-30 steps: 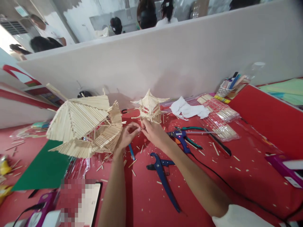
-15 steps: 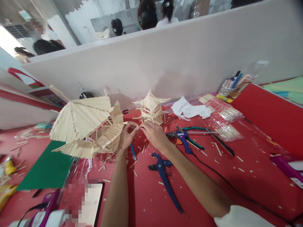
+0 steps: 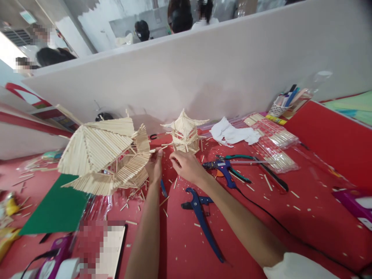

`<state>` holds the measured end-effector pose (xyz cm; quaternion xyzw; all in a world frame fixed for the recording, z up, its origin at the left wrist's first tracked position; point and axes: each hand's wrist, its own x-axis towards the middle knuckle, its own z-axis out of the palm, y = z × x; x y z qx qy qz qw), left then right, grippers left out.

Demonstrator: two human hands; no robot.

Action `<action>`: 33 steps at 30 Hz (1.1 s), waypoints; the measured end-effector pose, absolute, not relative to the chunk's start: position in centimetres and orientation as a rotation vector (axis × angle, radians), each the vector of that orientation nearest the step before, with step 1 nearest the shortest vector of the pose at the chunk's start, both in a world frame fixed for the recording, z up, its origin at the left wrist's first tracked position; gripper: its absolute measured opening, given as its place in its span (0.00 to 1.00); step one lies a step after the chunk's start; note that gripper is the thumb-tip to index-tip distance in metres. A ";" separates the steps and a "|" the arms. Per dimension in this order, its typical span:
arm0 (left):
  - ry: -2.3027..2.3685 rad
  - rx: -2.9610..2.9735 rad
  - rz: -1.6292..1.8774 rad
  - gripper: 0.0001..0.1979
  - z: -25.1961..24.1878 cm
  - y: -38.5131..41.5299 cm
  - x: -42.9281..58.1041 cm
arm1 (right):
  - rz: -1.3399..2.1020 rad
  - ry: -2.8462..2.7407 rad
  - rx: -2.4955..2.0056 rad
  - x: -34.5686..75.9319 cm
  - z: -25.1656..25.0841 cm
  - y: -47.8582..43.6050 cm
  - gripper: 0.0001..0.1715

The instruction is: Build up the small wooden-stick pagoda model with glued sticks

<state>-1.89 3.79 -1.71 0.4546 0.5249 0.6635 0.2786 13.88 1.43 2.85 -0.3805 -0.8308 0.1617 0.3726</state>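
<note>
My left hand (image 3: 155,168) is closed beside the larger stick-built model (image 3: 101,151), which has a wide slatted roof. Its thumb and fingers are pinched together at what looks like a thin wooden stick (image 3: 165,147), pointing toward the smaller model. To the right, my right hand (image 3: 186,166) is half curled, thumb and forefinger slightly apart, with nothing visible between them. Just behind it stands the smaller stick-built pavilion (image 3: 185,131) with a pointed roof. Below the hands lies a blue cutter (image 3: 200,217); a blue glue gun (image 3: 223,168) rests to the right.
Pliers (image 3: 240,157), a white cloth (image 3: 232,132) and bagged sticks (image 3: 273,135) lie at the right. A pen cup (image 3: 283,104) stands against the partition (image 3: 186,73). Stick scraps litter the red table (image 3: 180,248). A green sheet (image 3: 55,209) lies left; other people sit beyond the partition.
My hands, fingertips together before, have moved apart. The left has turned more upright by the larger model; the right has opened slightly. The view has shifted a little.
</note>
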 end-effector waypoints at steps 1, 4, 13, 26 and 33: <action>1.406 1.211 1.793 0.16 -1.7 3.9 -1.9 | 0.420 -2.133 -0.979 13.8 2.7 1.4 0.08; 1.402 1.173 1.843 0.17 -1.4 4.1 -1.7 | 0.447 -2.150 -0.984 13.4 2.2 1.5 0.08; 1.499 1.164 1.831 0.18 -1.2 4.1 -1.5 | 0.516 -2.187 -0.999 13.1 1.5 1.6 0.09; 1.578 1.160 1.804 0.14 0.0 4.0 -1.2 | 0.554 -2.246 -0.998 12.7 1.1 1.5 0.09; 1.605 1.190 1.792 0.14 -0.6 4.3 -1.4 | 0.561 -2.264 -1.006 12.7 1.2 1.5 0.09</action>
